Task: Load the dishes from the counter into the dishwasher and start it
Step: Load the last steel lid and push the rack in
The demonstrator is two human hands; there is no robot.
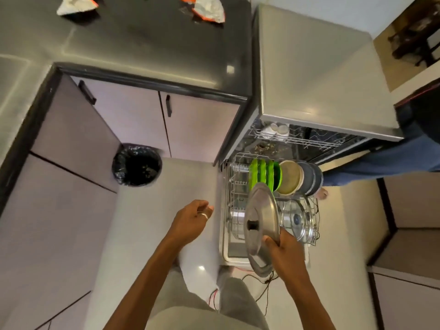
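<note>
Lid [260,210] hangs on edge over the lower rack [231,179] of the dishwasher. We hold it by its near rim in our right grip [285,253], thumb on the knob face, fingers behind. Its long line runs away from us, with the far edge just short of the green plates [264,175]. The knob faces left, toward our left grip [190,220], which is loosely curled, empty and near. A pot [296,222] lies just right of the lid. We judge the next move goes straight down, edge-on, into a free slot.
</note>
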